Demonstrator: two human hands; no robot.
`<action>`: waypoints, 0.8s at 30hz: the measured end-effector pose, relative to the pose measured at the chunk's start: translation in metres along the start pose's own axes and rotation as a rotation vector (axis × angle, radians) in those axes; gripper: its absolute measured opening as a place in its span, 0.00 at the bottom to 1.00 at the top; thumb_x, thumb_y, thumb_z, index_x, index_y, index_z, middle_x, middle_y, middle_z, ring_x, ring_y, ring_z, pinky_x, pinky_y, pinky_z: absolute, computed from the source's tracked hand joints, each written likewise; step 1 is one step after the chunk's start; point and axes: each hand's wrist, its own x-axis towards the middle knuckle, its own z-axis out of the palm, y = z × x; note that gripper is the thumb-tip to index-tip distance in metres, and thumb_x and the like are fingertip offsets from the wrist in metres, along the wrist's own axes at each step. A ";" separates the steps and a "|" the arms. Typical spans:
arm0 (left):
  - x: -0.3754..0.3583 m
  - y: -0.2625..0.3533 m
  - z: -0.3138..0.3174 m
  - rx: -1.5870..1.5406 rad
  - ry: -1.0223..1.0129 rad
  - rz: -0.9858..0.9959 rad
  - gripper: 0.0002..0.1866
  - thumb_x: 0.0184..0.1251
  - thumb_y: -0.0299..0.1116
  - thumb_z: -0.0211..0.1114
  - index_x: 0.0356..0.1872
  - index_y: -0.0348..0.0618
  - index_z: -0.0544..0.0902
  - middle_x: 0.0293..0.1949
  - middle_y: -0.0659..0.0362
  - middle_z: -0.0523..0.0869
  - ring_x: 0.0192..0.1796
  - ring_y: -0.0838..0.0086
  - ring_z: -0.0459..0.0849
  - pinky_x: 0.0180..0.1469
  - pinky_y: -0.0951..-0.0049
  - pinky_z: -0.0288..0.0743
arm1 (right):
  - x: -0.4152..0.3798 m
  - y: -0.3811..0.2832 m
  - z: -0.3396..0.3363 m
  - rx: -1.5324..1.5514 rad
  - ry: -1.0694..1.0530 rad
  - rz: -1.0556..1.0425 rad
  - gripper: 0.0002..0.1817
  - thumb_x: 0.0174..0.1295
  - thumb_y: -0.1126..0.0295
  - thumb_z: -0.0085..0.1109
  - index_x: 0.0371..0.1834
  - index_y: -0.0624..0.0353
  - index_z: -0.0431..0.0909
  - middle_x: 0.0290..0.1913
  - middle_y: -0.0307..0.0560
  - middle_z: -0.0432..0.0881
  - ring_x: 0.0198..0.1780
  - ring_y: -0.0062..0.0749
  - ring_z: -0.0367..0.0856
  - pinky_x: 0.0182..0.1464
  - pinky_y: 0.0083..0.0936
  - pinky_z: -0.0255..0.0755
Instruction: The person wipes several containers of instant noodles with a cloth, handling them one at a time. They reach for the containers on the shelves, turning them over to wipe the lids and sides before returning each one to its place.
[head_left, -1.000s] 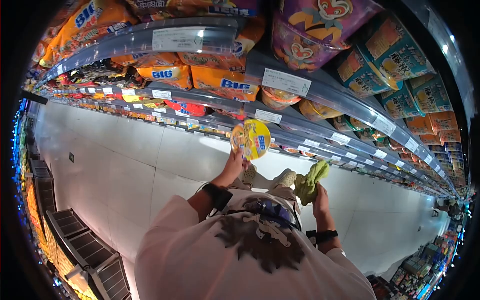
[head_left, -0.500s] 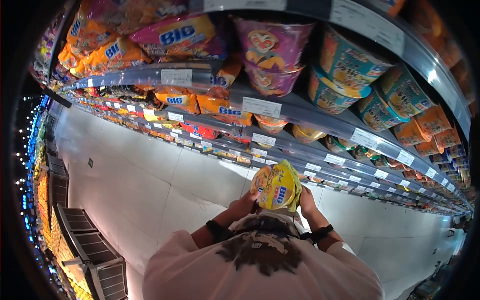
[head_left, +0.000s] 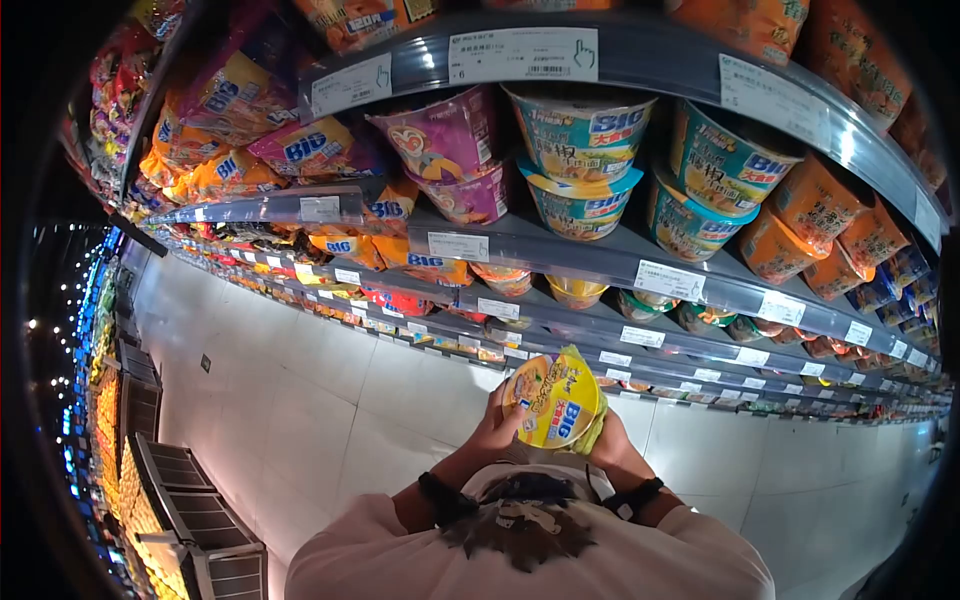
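In front of my chest I hold a yellow instant noodle bowl (head_left: 562, 402), its round printed lid tilted up toward me. BIG lettering and a noodle picture show on the lid. My left hand (head_left: 496, 421) is closed on the lid's left edge, its thumb near the picture. On the other side my right hand (head_left: 611, 444) grips the yellow-green side of the bowl, and most of its fingers are hidden beneath. Both hands are well away from the shelves.
A long shelf rack (head_left: 560, 252) curves across the view ahead. It carries teal noodle buckets (head_left: 580, 150), purple buckets (head_left: 450, 150), orange buckets (head_left: 815, 215) and orange noodle packs (head_left: 225, 170). Pale floor tiles (head_left: 300, 390) lie below. Dark crates (head_left: 195, 490) stand at the lower left.
My view has turned a little, so the upper shelf and its buckets show more fully and sit further left. The bowl stays in both hands, slightly lower in view.
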 end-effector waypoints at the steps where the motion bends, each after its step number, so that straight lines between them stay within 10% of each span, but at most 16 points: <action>1: 0.000 -0.011 0.002 -0.019 0.023 0.006 0.31 0.83 0.36 0.48 0.78 0.38 0.48 0.73 0.50 0.64 0.76 0.67 0.64 0.77 0.63 0.58 | -0.004 0.000 0.001 -0.008 -0.008 0.000 0.27 0.80 0.55 0.34 0.71 0.62 0.70 0.67 0.57 0.77 0.65 0.50 0.78 0.69 0.50 0.71; 2: 0.002 -0.022 -0.003 -0.036 -0.083 0.090 0.47 0.72 0.43 0.67 0.79 0.40 0.44 0.76 0.50 0.60 0.77 0.66 0.61 0.78 0.62 0.55 | -0.008 0.001 0.002 0.019 -0.005 0.019 0.27 0.80 0.56 0.35 0.70 0.62 0.70 0.67 0.57 0.77 0.65 0.49 0.78 0.70 0.49 0.70; 6: 0.005 0.014 0.023 0.273 -0.257 0.198 0.70 0.44 0.38 0.87 0.79 0.40 0.39 0.74 0.48 0.58 0.77 0.65 0.60 0.78 0.60 0.56 | -0.029 -0.001 0.017 0.102 -0.078 0.083 0.27 0.78 0.53 0.40 0.68 0.61 0.72 0.65 0.57 0.79 0.63 0.50 0.79 0.67 0.49 0.72; 13: 0.020 0.052 0.055 0.449 -0.168 0.251 0.65 0.38 0.33 0.88 0.75 0.36 0.48 0.68 0.49 0.66 0.73 0.64 0.67 0.73 0.63 0.64 | -0.045 -0.007 0.036 0.170 -0.310 0.172 0.30 0.74 0.48 0.47 0.68 0.58 0.74 0.65 0.57 0.79 0.62 0.52 0.79 0.65 0.51 0.74; 15: 0.022 0.051 0.053 0.455 -0.163 0.298 0.65 0.38 0.33 0.88 0.74 0.34 0.49 0.68 0.48 0.68 0.72 0.63 0.68 0.73 0.63 0.64 | -0.043 -0.008 0.037 0.165 0.009 -0.079 0.27 0.76 0.51 0.45 0.68 0.57 0.73 0.64 0.57 0.79 0.58 0.52 0.81 0.58 0.48 0.78; 21: 0.025 0.033 0.042 0.133 -0.149 0.321 0.66 0.34 0.31 0.88 0.76 0.35 0.51 0.69 0.51 0.69 0.72 0.65 0.68 0.73 0.64 0.63 | -0.009 0.022 0.011 0.176 -0.024 -0.135 0.25 0.76 0.55 0.45 0.69 0.57 0.72 0.66 0.55 0.78 0.61 0.50 0.78 0.57 0.44 0.79; 23: 0.030 0.042 0.031 0.317 -0.089 0.419 0.62 0.43 0.38 0.87 0.74 0.36 0.50 0.69 0.51 0.68 0.71 0.67 0.69 0.72 0.64 0.65 | -0.013 0.035 0.034 0.255 -0.471 0.044 0.25 0.76 0.56 0.45 0.69 0.58 0.71 0.67 0.54 0.77 0.62 0.48 0.77 0.55 0.44 0.78; 24: 0.033 0.048 0.025 0.284 -0.085 0.423 0.63 0.41 0.40 0.88 0.74 0.36 0.50 0.69 0.51 0.69 0.71 0.67 0.70 0.72 0.65 0.66 | -0.013 0.041 0.043 0.300 -0.356 -0.004 0.24 0.76 0.58 0.43 0.69 0.59 0.71 0.66 0.55 0.78 0.61 0.47 0.77 0.53 0.43 0.76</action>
